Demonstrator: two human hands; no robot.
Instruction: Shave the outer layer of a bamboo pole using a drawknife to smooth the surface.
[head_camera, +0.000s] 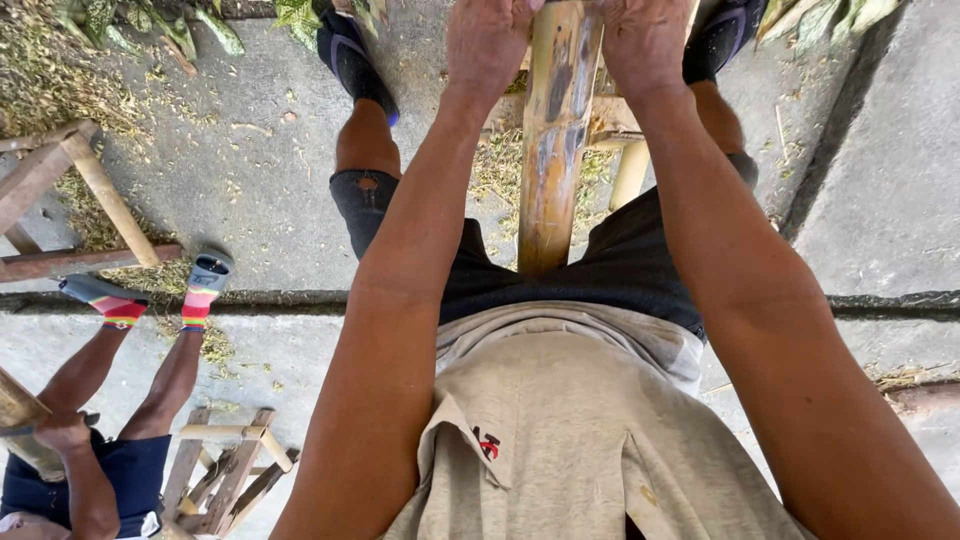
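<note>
Concrete floor (250, 160) is taking up most of the view, littered with shavings and split by a dark seam running across.

Person is sitting astride, grey shirt and dark shorts filling the lower middle, both arms stretching forward.

Bamboo pole (553, 150) is running lengthwise between the thighs, near end sitting at the lap, far end going out of frame at the top edge. Yellow-brown, with dark stains along it.

Wooden frame (60, 200) is standing at the left edge, on the floor beside a heap of shavings.

Second person is sitting at lower left, only legs, a hand and striped sandals (197, 290) showing. Small wooden stool (225, 470) is sitting just beside that person's legs.

Left hand (487, 45) is pressing down on the pole's left side; right hand (645, 40) is doing the same on the right side. Both are curling over the pole at the top edge, fingers cut off by the frame, so can't tell how tightly they are closing or whether they're gripping anything else.

Dark blue sandals (350, 55) are resting on the floor either side of the pole.
</note>
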